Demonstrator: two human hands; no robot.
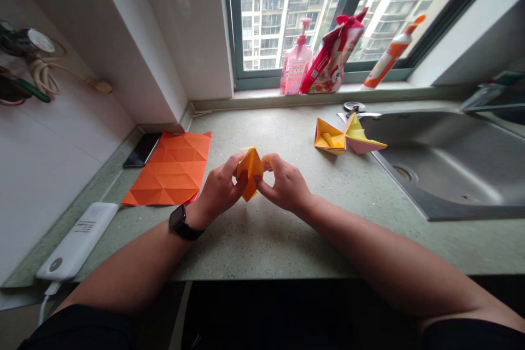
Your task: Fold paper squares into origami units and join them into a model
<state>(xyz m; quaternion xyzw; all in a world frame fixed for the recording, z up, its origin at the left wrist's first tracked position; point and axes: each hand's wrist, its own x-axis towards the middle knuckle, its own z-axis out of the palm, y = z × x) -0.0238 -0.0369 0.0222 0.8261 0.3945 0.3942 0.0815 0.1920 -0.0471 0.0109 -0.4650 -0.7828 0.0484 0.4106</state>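
Note:
Between my two hands is a small folded piece of orange-yellow paper, held a little above the counter. My left hand grips its left side, thumb on the near face and fingers behind. On the other side my right hand pinches the right edge, with its thumb pressed against the paper and the index finger curled. The fingertips behind the paper are hidden. To the left lies an orange sheet of paper with a grid of creases. Two folded paper pieces, one orange-yellow and one yellow and pink, stand together near the sink.
A black phone lies beside the orange sheet. A white power bank with a cable rests at the counter's left edge. The steel sink is at right. On the windowsill stand a pink pump bottle, a red bag and an orange-white bottle.

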